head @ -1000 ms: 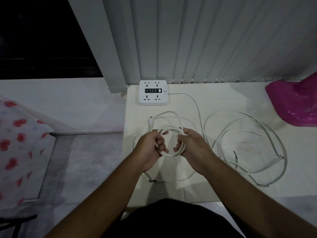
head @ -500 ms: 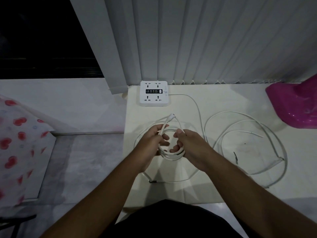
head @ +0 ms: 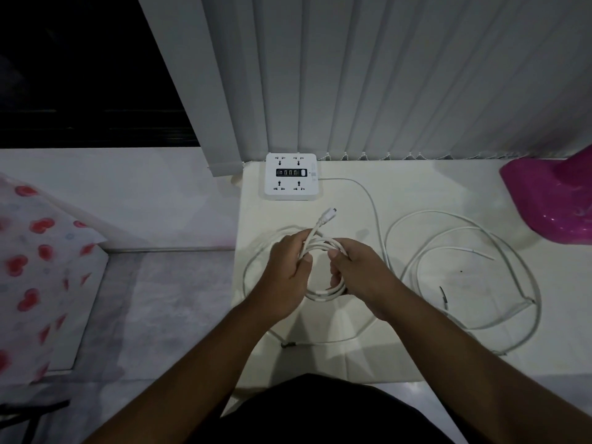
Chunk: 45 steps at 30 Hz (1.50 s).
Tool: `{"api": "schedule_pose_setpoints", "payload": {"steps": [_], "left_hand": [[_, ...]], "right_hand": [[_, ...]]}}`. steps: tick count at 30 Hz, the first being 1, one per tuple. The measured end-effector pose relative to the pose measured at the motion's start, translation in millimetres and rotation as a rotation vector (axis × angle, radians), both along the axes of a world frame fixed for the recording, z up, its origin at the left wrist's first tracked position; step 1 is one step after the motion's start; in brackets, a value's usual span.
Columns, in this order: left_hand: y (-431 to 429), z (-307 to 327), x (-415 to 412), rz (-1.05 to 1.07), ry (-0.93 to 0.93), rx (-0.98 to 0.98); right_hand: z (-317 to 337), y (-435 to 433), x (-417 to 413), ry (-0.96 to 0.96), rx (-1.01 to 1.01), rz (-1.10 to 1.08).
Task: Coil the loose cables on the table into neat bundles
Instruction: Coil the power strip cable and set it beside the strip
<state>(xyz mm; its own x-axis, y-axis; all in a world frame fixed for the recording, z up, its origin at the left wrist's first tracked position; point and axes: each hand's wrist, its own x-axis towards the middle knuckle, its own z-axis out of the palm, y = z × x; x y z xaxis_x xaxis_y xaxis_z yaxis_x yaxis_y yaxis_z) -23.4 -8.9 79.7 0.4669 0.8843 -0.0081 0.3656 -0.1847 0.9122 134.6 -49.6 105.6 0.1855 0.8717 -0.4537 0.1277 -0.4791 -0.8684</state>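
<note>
Coil in hand: a small white coil [head: 323,293] of several turns is held above the desk [head: 416,184], between both hands.
Left hand [head: 285,277]: grip closed around the left side of the coil, thumb pressed over the strands; the plug end [head: 326,216] sticks up and away from it.
Right hand [head: 358,270]: grip closed on the right side of the coil, fingers curled over the turns.
Done so far: judged from the frame, 1 cable is nearly bundled, with only its short plug end loose.
Left to do: a thin white cable [head: 253,267] lies in a wide loop under the hands, and a longer white cable [head: 461,232] sprawls in open loops to the right, well apart from the coil. Both look uncoiled.
Power strip [head: 291,176]: white, at the back edge of the desk; its cord [head: 371,200] runs right and down toward the hands.
Surface: pale cream desk, smooth, dimly lit.
Room: grey vertical blinds [head: 384,75] behind the desk, a pink plastic object [head: 551,200] at the right, heart-printed fabric [head: 35,251] at the left.
</note>
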Motion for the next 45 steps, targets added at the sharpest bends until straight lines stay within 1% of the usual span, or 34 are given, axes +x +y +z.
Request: {"api": "schedule_pose_setpoints", "payload": {"steps": [1,3,5,7,9,10,11,15,17,19,21,22,24,25,26,27,28,29,30,31,33,34,35,37,38,40,41,42,45], "left_hand": [[3,-3,-3,-0.005,0.108,0.086],[10,-6,-9,-0.015,0.278,0.185],[17,-7,-13,-0.059,0.347,0.192],[27,-3,-14,-0.095,0.399,0.145],[37,4,-15,-0.100,0.403,0.134],[41,8,-15,-0.108,0.364,0.104],[44,14,-12,-0.125,0.299,0.031],[51,33,-2,-0.170,-0.050,-0.402],[51,40,1,-0.156,-0.219,-0.545],[51,43,4,-0.117,-0.301,-0.636],[49,42,7,-0.054,-0.295,-0.661],[49,42,8,-0.026,-0.259,-0.643],[50,41,8,0.001,-0.147,-0.579],[49,41,8,-0.002,-0.092,-0.554],[48,41,7,-0.013,-0.054,-0.547],[46,41,6,-0.024,-0.031,-0.555],[44,39,6,-0.030,-0.019,-0.571],[43,38,6,-0.029,-0.015,-0.585],[42,36,6,-0.018,-0.021,-0.593],[41,35,6,0.002,-0.032,-0.594],[40,34,7,0.070,-0.057,-0.584],[39,34,7,0.108,-0.086,-0.593],[38,32,5,0.132,-0.132,-0.622],[38,30,-1,0.099,-0.202,-0.711],[39,30,-5,0.052,-0.173,-0.747],[37,28,-14,-0.046,-0.031,-0.789],[36,27,-18,-0.069,-0.009,-0.811],[34,25,-20,-0.069,-0.057,-0.846],[30,23,-17,0.047,-0.350,-0.987]], "right_hand": [[0,0,-1,0.016,0.007,0.003],[1,0,-1,0.044,0.025,0.021],[3,1,1,0.063,0.051,0.022],[6,2,4,0.080,0.089,-0.005],[9,4,6,0.083,0.124,-0.041],[10,5,6,0.084,0.140,-0.065],[11,6,5,0.091,0.153,-0.098],[13,11,-3,0.146,0.221,-0.248],[13,12,-5,0.155,0.239,-0.278],[12,12,-7,0.123,0.200,-0.273],[10,14,-7,0.006,0.140,-0.288],[8,13,-6,-0.093,0.124,-0.309],[9,9,-2,-0.398,0.210,-0.303],[10,8,1,-0.562,0.289,-0.230],[13,7,4,-0.684,0.354,-0.118],[15,7,7,-0.753,0.379,0.012],[17,9,9,-0.766,0.368,0.136],[17,10,9,-0.728,0.341,0.232],[16,10,8,-0.643,0.299,0.287],[15,11,7,-0.523,0.240,0.297],[14,10,4,-0.276,0.083,0.239],[12,9,4,-0.188,0.026,0.203],[11,9,4,-0.122,-0.015,0.168],[9,8,3,-0.011,-0.048,0.105],[8,7,1,0.063,-0.045,0.062],[3,6,-1,0.233,-0.031,-0.056],[1,5,-1,0.266,-0.028,-0.097],[-1,4,-1,0.262,-0.031,-0.115],[-5,1,-8,0.273,-0.042,-0.152]]}}
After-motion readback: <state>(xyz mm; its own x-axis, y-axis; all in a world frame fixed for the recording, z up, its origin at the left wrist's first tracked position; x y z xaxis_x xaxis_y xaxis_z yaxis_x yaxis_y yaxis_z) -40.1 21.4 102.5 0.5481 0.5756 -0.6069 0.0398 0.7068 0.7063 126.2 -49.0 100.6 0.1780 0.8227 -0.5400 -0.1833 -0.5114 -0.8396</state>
